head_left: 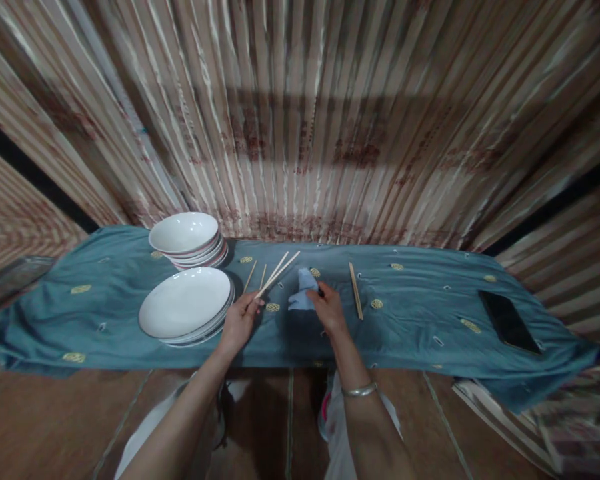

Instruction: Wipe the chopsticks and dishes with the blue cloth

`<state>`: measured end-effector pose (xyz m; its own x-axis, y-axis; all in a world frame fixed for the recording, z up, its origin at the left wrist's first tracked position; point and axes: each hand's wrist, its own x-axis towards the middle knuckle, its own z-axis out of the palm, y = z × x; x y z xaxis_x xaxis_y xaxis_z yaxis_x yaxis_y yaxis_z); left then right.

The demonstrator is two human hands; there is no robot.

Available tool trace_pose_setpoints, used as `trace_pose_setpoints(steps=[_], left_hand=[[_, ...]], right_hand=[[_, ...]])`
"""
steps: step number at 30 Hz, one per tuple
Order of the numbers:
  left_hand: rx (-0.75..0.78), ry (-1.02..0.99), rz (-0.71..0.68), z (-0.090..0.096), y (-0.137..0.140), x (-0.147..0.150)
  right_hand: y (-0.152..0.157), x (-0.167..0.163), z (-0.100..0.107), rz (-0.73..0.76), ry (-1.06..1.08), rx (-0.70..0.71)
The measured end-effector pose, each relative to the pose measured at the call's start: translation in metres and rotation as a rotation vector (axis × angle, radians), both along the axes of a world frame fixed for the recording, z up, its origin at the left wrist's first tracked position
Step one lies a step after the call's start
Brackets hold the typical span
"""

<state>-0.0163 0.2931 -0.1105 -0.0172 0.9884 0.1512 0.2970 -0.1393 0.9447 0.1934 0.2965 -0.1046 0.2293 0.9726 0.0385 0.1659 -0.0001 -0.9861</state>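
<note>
My left hand (241, 321) is closed around the lower ends of a pair of chopsticks (279, 274), which point up and to the right over the cloth. Two more chopsticks (251, 276) lie just beyond that hand, partly hidden by it. Between my hands, a small light-blue cloth (304, 291) is pinched in my right hand (329, 308). To the right of that hand, another pair of chopsticks (356, 291) rests side by side on the table. A stack of white plates (185, 305) stands close to the left of my left hand.
Behind the plates is a stack of white bowls (184, 233) with red-banded sides. A black phone (509, 321) lies toward the right end of the table, which is covered by a teal tablecloth (420, 333). A striped curtain (300, 120) hangs along the table's far edge.
</note>
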Motion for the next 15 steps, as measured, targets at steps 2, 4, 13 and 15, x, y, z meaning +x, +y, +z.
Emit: trace_pose_setpoints(steps=[2,4,13,15], left_hand=[[-0.135,-0.231,-0.016,0.003,-0.004,0.008],[-0.253,-0.44,-0.057,0.006,-0.009,0.019],[-0.551,-0.594,-0.235,0.009,-0.022,0.04],[-0.541,-0.57,-0.251,0.011,-0.022,0.04]], right_hand=[[0.002,0.0,0.002,-0.054,-0.144,-0.018],[0.004,-0.002,0.003,-0.065,-0.205,-0.04],[0.012,-0.02,0.007,0.147,0.515,-0.176],[0.01,-0.021,0.011,0.211,0.685,-0.199]])
